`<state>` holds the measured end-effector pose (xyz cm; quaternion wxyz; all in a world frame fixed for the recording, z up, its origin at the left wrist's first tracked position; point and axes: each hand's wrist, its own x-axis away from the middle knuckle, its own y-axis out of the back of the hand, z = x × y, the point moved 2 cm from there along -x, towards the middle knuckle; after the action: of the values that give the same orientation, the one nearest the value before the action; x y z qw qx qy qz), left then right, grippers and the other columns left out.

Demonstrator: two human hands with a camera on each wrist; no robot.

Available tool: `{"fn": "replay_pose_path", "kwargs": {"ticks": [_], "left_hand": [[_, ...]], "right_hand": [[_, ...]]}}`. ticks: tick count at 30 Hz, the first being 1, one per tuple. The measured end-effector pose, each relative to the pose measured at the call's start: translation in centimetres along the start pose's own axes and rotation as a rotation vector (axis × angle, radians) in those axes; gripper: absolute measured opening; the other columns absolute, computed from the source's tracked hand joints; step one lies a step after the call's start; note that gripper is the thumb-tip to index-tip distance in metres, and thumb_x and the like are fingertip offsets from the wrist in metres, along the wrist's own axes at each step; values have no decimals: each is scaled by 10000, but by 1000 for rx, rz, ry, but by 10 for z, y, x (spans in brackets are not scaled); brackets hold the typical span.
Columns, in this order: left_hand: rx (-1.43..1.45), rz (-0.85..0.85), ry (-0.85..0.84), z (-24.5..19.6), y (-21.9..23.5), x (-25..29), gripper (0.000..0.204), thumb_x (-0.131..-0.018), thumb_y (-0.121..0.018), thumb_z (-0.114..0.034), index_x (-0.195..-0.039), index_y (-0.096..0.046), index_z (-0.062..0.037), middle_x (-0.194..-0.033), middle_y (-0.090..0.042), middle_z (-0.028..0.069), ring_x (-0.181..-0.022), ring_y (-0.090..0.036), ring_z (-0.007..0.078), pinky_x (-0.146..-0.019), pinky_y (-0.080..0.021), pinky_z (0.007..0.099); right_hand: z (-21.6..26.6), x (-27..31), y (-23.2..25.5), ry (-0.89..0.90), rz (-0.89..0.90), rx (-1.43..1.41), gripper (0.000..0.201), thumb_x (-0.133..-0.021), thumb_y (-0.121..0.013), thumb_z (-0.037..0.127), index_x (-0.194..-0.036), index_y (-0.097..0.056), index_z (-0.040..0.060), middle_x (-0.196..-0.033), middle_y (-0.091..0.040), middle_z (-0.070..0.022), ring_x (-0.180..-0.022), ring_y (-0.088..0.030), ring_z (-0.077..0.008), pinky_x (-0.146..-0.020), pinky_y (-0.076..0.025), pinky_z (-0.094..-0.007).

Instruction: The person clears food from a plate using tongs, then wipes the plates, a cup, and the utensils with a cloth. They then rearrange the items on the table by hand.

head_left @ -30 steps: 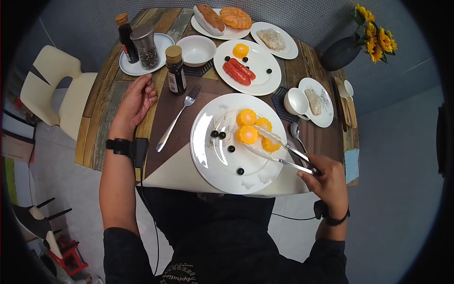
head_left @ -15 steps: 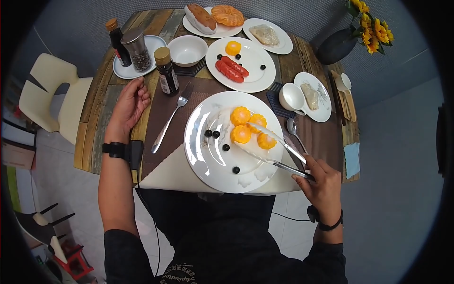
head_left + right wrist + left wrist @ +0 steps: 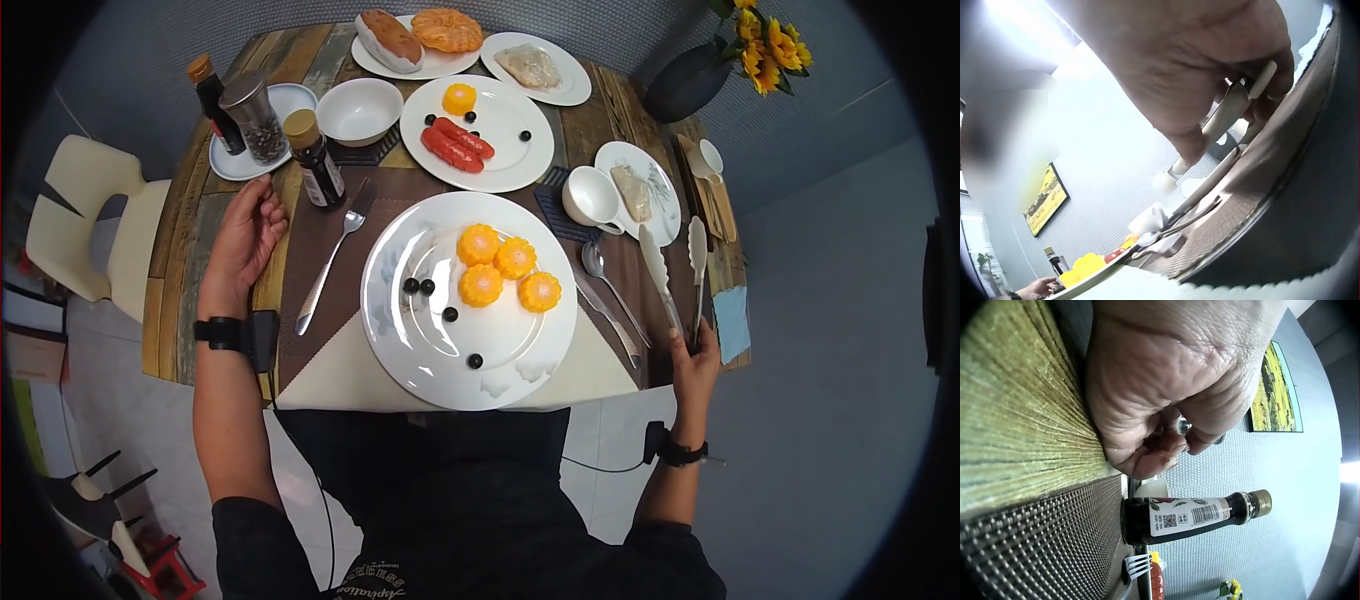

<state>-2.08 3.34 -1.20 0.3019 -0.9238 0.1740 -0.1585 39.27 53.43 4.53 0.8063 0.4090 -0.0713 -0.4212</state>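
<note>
In the head view my right hand [image 3: 695,372] holds a pair of tongs [image 3: 656,268], arms spread, over the table's right side. The tongs' near end [image 3: 1225,119] shows between thumb and fingers in the right wrist view. My left hand [image 3: 245,240] rests at the table's left, fingers loosely curled around nothing. A dark sauce bottle [image 3: 317,172] with a gold cap stands nearby, its label [image 3: 1185,514] visible in the left wrist view. On the large white plate [image 3: 400,350] lie several yellow flower-shaped cakes [image 3: 480,285] and several small black balls [image 3: 475,361].
A fork [image 3: 332,258] lies left of the plate; a knife [image 3: 610,320] and spoon [image 3: 618,290] lie right. Beyond are a cup [image 3: 590,195], a plate of red sausages [image 3: 455,150], a bowl [image 3: 360,110] and a pepper grinder [image 3: 253,120]. A vase [image 3: 688,85] holds sunflowers.
My right hand has carried the tongs off the plate to the right, and their arms have spread. The yellow cakes stay on the plate. My left hand keeps its place on the table.
</note>
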Motion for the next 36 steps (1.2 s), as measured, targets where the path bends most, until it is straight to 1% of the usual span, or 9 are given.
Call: {"fn": "replay_pose_path", "kwargs": {"ticks": [3, 7, 10, 17, 20, 24, 26, 29, 36], "left_hand": [[-22, 3, -1, 0, -3, 1, 163, -1058, -561, -221, -950, -531, -102, -744, -464, -29, -675, -498, 81, -564, -447, 208], [-27, -17, -4, 0, 1, 0, 165, -1056, -560, -222, -946, -529, -103, -740, -467, -26, -676, -501, 87, -566, -445, 210], [-33, -57, -6, 0, -2, 2, 175, -1058, -557, -229, -935, -523, -108, -736, -463, -26, -675, -496, 85, -574, -449, 210], [-5, -35, 2, 0, 1, 0, 169, -1054, -568, -226, -933, -526, -116, -743, -463, -29, -681, -496, 87, -585, -456, 213], [-4, -27, 3, 0, 1, 0, 168, -1054, -568, -227, -933, -529, -117, -745, -464, -29, -683, -499, 87, -587, -459, 216], [-18, -42, 8, 0, 0, 1, 174, -1047, -581, -237, -923, -527, -127, -724, -470, -28, -672, -503, 89, -581, -454, 221], [-32, -56, -4, -1, -2, 2, 177, -1044, -586, -239, -918, -524, -130, -715, -474, -28, -661, -507, 91, -580, -453, 221], [-59, -49, 16, -2, -7, 4, 206, -1060, -556, -254, -904, -521, -123, -729, -455, -28, -682, -492, 95, -593, -448, 225], [-42, -25, 9, -2, -6, 2, 179, -1048, -580, -225, -920, -506, -124, -722, -472, -27, -647, -508, 91, -558, -463, 222]], "right_hand": [[-29, -23, -4, 19, -1, 141, 736, -879, -808, 341, -1362, -533, -141, -1288, -640, -259, -1199, -616, -294, -1045, -456, -381], [-35, -51, -9, -27, 29, 191, 744, -876, -808, 363, -1353, -542, -142, -1300, -631, -273, -1205, -614, -304, -1038, -461, -385], [-18, -60, -19, 60, -10, 252, 748, -831, -828, 427, -1295, -597, -113, -1144, -654, -248, -1069, -654, -373, -922, -511, -411], [-20, -66, -24, 53, 20, 290, 764, -826, -827, 427, -1326, -580, -96, -1121, -650, -248, -1070, -648, -399, -917, -514, -424], [-28, -59, -22, 194, -47, 224, 728, -847, -815, 383, -1352, -571, -81, -1116, -653, -229, -1043, -651, -360, -903, -515, -413], [-54, -36, -12, 22, -245, -207, 343, -967, -706, 230, -1196, -649, -19, -978, -637, -42, -875, -583, -123, -782, -497, -275], [-77, -24, -11, 63, -303, -325, 179, -1014, -638, 195, -1060, -649, 22, -865, -589, 34, -744, -518, -44, -637, -434, -212], [-76, -14, -7, -110, -374, -531, 161, -1036, -601, 213, -992, -638, 63, -771, -514, 97, -594, -363, 14, -521, -263, -186], [-90, -21, -14, 14, -483, -454, 173, -1024, -613, 202, -933, -626, 56, -744, -490, 103, -593, -355, 14, -510, -238, -196]]}}
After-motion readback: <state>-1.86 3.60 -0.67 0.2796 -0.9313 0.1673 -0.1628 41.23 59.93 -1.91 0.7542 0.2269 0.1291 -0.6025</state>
